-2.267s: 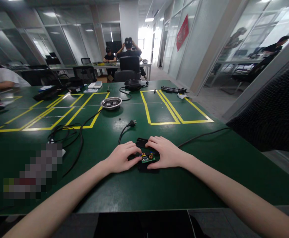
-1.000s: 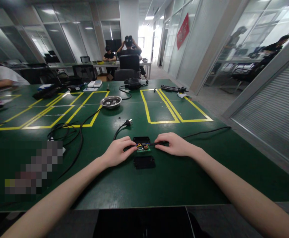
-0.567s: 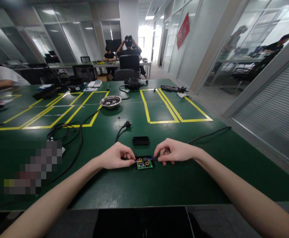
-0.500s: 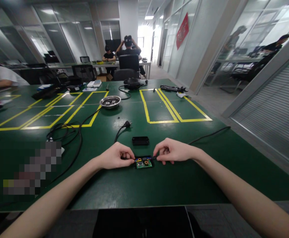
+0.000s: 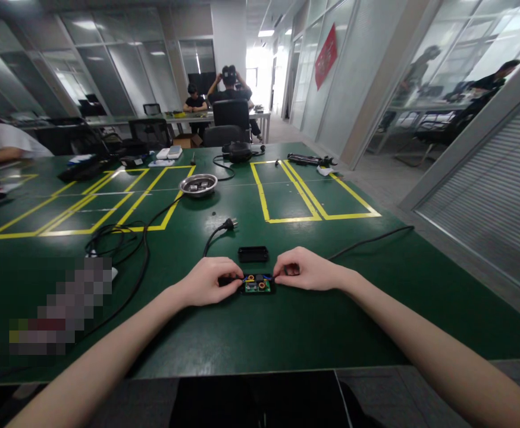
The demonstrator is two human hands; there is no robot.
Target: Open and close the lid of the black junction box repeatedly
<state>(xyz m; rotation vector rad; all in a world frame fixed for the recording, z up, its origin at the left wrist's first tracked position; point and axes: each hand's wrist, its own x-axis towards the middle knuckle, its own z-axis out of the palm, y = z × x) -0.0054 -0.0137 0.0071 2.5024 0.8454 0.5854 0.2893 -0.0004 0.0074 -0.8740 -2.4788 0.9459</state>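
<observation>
In front of me a small green circuit board [image 5: 263, 288] with copper-wound coils and blue and yellow wires lies in an open black plastic case [image 5: 274, 290]. My left hand [image 5: 210, 280] is closed in a pinch at the case's left end, where a black power cord [image 5: 210, 236] with a plug comes out from behind it. At the right end, my right hand [image 5: 309, 268] pinches the black cable [image 5: 371, 239] that trails off to the right. Fingers hide both gripped spots. Just beyond the case rests a matching black cover [image 5: 253, 254], hollow side up.
A steel bowl [image 5: 199, 185] holding small metal parts stands farther back. Yellow tape [image 5: 293, 220] marks rectangles on the green table [image 5: 331, 333]. Coiled black cable [image 5: 112, 235] and a blurred-out object [image 5: 59, 309] lie to the left. Several people sit farther off.
The case with its board has shifted slightly away from me. My right hand's fingers have drawn in closer to the case end, and my left hand stays pinched at the other.
</observation>
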